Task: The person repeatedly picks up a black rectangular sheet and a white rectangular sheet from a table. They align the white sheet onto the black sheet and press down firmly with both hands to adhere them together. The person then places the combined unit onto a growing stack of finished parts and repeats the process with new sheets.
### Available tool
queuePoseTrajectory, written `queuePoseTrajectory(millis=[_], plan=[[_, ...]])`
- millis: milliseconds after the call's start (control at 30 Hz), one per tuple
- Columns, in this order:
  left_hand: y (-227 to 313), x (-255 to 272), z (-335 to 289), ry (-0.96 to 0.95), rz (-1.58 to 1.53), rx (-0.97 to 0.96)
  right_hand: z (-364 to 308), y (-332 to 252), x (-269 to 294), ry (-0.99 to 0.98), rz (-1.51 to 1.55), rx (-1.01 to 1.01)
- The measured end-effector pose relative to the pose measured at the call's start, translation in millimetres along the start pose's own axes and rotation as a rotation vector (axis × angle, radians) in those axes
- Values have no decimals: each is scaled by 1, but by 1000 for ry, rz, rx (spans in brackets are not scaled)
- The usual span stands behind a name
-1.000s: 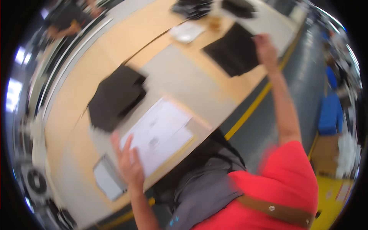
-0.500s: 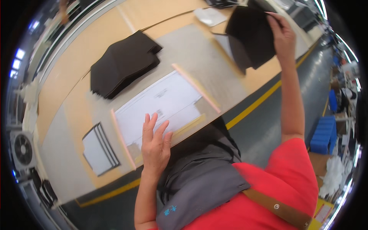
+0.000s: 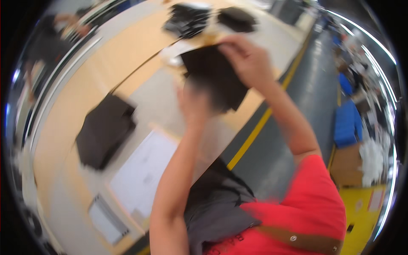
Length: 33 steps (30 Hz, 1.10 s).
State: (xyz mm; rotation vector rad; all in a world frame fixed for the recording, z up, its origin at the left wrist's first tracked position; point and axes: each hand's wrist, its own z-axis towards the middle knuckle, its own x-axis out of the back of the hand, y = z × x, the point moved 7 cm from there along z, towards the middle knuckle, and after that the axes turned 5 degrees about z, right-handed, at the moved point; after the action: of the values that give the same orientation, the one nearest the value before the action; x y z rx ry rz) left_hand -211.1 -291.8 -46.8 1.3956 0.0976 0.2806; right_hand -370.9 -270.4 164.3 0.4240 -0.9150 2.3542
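Note:
At the right side of the table, my right hand (image 3: pixel 248 61) pinches the upper edge of a dark, flat, cut panel (image 3: pixel 216 70). My left hand (image 3: pixel 196 100) is over the panel's lower left part; its fingers are smeared by motion, so whether they grip it cannot be seen. Left of my forearm a white printed sheet (image 3: pixel 142 170) lies between pale strips on the table. A stack of dark cut panels (image 3: pixel 104 131) rests beyond that sheet, to the left.
A light panel with dark edge strips (image 3: pixel 106 221) lies near the table's front left. Black bundled pieces (image 3: pixel 187 20) and another dark pile (image 3: pixel 236 19) are at the far end. Across the table a person (image 3: pixel 49 40) is partly visible. Blue crates (image 3: pixel 347 123) stand beyond the aisle.
My left hand has moved from the white sheet up and right to the dark panel. My right hand has brought the panel left. The whole view has shifted rightward.

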Motion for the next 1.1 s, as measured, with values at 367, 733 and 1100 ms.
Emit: queuePoseTrajectory(millis=[367,733,1100], plan=[[26,75,50,-183,-250,91,-35,79,223,574,187,-144],[97,44,70,-395,-522,227,-64,67,237,654,245,-226],[49,-75,78,-265,26,-2,-75,51,220,594,245,-362]])
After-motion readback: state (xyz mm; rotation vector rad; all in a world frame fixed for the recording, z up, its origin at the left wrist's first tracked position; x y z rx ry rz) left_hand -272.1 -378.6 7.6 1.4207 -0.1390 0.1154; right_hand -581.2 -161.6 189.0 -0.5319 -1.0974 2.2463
